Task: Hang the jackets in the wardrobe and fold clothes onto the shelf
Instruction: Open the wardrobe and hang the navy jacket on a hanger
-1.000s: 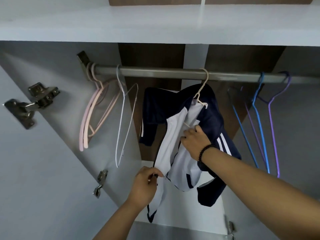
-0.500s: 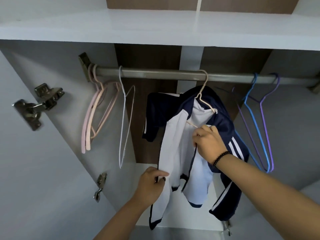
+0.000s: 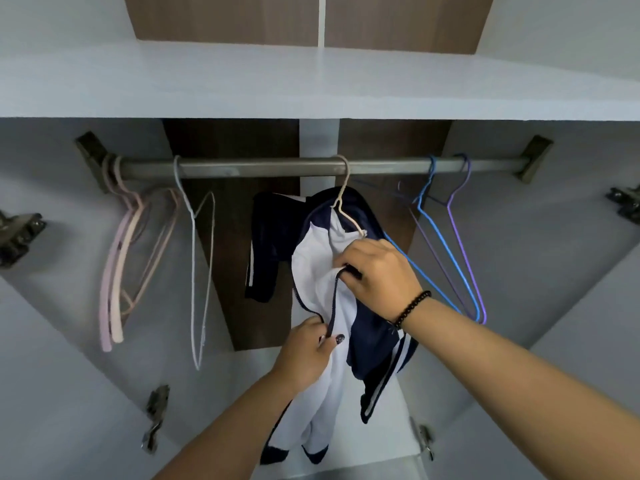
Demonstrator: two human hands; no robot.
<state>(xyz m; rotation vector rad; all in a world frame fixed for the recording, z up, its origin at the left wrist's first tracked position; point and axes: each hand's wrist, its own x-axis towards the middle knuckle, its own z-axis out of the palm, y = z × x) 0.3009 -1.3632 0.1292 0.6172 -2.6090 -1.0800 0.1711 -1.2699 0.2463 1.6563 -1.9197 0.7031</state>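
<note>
My right hand (image 3: pixel 377 271) pinches the hanging jacket (image 3: pixel 322 271) at its zipper top. My left hand (image 3: pixel 306 351) grips the zipper edge lower down.

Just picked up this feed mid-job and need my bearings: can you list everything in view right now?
jacket: one, navy and white with striped sleeves, hanging mid-rail, front open
cream hanger: one, carrying the jacket, hooked over the rail
rail: one, grey metal, spanning the wardrobe under the shelf
pink hangers: a bunch, exact count unclear, bare, far left end of the rail
white hanger: one, thin wire, bare, right of the pink ones
blue and purple hangers: about three, thin wire, bare, right of the jacket
shelf: one, white, above the rail
hinges: several, metal, on both side panels
left hand: pinching the jacket's lower zipper edge
right hand: beaded bracelet at the wrist, gripping the zipper edge higher up
</note>
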